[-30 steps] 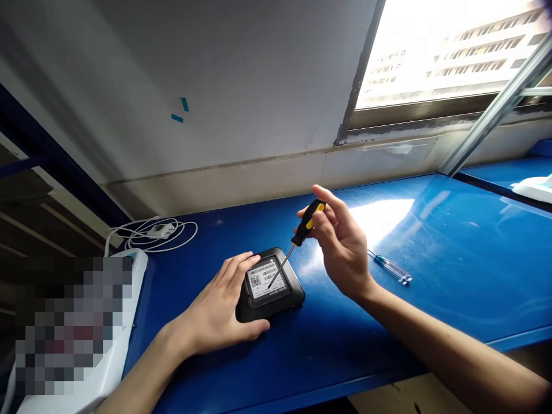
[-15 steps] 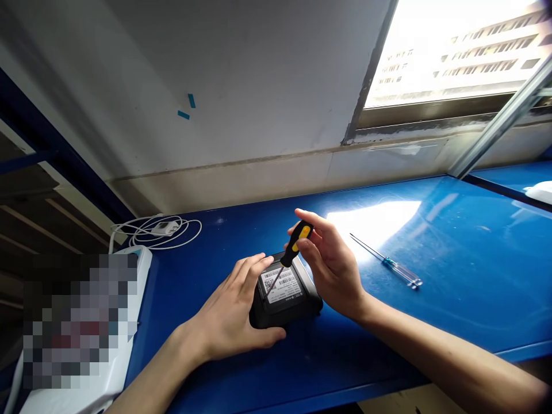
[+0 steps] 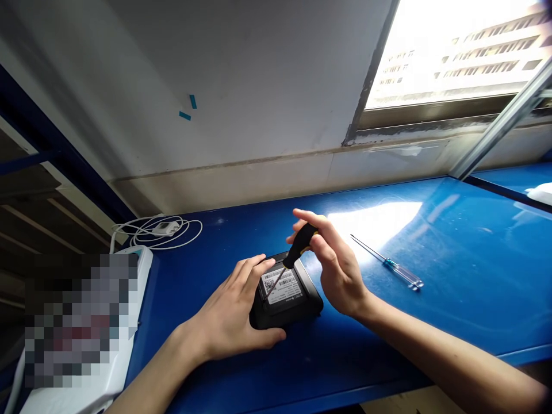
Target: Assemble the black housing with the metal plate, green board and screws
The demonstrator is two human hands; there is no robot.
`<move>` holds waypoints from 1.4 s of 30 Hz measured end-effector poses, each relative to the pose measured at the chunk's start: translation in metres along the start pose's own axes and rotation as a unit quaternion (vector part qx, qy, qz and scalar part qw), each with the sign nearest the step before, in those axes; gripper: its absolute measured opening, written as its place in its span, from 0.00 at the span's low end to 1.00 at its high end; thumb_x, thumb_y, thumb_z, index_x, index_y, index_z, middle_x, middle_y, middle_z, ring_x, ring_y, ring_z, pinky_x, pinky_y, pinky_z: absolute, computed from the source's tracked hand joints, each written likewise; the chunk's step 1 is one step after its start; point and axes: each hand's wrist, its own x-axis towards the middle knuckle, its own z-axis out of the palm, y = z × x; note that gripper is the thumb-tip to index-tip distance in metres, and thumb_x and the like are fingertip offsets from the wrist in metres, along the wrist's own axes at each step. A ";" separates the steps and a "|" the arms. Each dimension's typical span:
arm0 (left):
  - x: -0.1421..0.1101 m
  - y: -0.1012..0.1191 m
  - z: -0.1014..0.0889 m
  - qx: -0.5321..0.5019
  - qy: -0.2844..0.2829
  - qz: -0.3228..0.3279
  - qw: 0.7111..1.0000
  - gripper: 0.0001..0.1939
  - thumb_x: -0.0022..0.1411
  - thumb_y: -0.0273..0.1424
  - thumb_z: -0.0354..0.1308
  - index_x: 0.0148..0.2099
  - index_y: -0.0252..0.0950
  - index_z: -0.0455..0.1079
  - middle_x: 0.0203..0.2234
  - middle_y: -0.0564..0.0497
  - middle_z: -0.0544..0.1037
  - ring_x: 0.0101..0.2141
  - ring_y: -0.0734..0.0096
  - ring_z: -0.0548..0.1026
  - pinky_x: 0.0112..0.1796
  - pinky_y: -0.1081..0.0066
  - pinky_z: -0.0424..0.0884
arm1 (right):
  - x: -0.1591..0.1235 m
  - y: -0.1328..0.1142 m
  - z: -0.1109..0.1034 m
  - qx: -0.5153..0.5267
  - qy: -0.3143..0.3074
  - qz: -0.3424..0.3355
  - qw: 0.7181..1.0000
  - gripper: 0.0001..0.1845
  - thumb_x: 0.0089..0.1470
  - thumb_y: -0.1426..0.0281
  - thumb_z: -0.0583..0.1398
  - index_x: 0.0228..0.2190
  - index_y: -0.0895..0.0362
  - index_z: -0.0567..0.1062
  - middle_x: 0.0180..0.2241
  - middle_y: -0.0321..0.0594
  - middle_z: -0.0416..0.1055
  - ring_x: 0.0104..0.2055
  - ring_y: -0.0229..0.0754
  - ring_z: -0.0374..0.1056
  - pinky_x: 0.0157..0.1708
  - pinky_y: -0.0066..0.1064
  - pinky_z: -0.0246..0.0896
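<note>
A black plastic device (image 3: 287,313) with a white barcode label (image 3: 282,286) on its upper face lies on the blue table. My left hand (image 3: 230,307) is wrapped around the device's left side, fingers over the far edge and thumb along the near edge. In my right hand (image 3: 338,267) is a screwdriver (image 3: 299,244) with a black and yellow handle, held between fingers and thumb. Its shaft slants down to the left across the label, and the tip meets the device near the label's lower left corner. Whether a screw sits under the tip, I cannot tell.
A second screwdriver (image 3: 399,270) with a clear handle lies right of my right hand. At the back left is a coiled white cable (image 3: 190,236) with a white plug (image 3: 166,228). A white object (image 3: 129,339), partly blurred out, stands at the left. Behind the table (image 3: 466,259) rises a wall.
My right hand has turned the screwdriver's handle, so the yellow patch is mostly hidden now. The handle also leans slightly further right. My left hand and the device stay put.
</note>
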 end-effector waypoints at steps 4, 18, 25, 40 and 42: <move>0.000 0.001 -0.001 0.003 -0.006 -0.001 1.000 0.55 0.55 0.43 0.73 0.73 0.49 0.41 0.70 0.40 0.54 0.70 0.43 0.53 0.66 0.41 0.60 | 0.002 0.003 0.001 0.024 -0.001 0.021 0.999 0.22 0.70 0.62 0.55 0.62 0.45 0.67 0.50 0.40 0.75 0.45 0.41 0.76 0.44 0.37 0.75; -0.001 0.003 -0.003 0.010 -0.016 -0.014 1.000 0.54 0.55 0.43 0.72 0.73 0.47 0.43 0.71 0.40 0.53 0.70 0.46 0.52 0.66 0.44 0.60 | 0.003 0.007 0.002 0.028 0.007 0.062 0.998 0.21 0.65 0.60 0.60 0.57 0.47 0.69 0.41 0.36 0.76 0.38 0.39 0.77 0.39 0.35 0.75; 0.000 0.003 -0.003 0.011 -0.021 -0.022 0.999 0.53 0.54 0.43 0.73 0.72 0.44 0.45 0.71 0.39 0.54 0.70 0.45 0.53 0.66 0.43 0.59 | 0.004 0.006 0.000 0.047 -0.008 0.064 0.997 0.20 0.70 0.60 0.51 0.59 0.47 0.70 0.47 0.39 0.77 0.40 0.39 0.77 0.37 0.32 0.75; -0.003 0.003 -0.004 0.013 -0.016 -0.020 1.000 0.53 0.54 0.44 0.73 0.72 0.46 0.46 0.71 0.40 0.55 0.70 0.46 0.53 0.66 0.44 0.61 | 0.005 0.005 0.000 0.010 -0.002 0.069 0.998 0.20 0.66 0.60 0.58 0.57 0.51 0.69 0.37 0.35 0.76 0.33 0.36 0.74 0.34 0.31 0.74; -0.003 0.002 -0.003 0.014 -0.013 -0.016 1.000 0.53 0.54 0.44 0.73 0.73 0.47 0.45 0.71 0.41 0.55 0.70 0.46 0.54 0.65 0.44 0.61 | 0.007 0.005 0.000 -0.009 0.009 0.072 0.997 0.16 0.63 0.61 0.62 0.51 0.51 0.72 0.29 0.30 0.72 0.27 0.34 0.71 0.30 0.28 0.71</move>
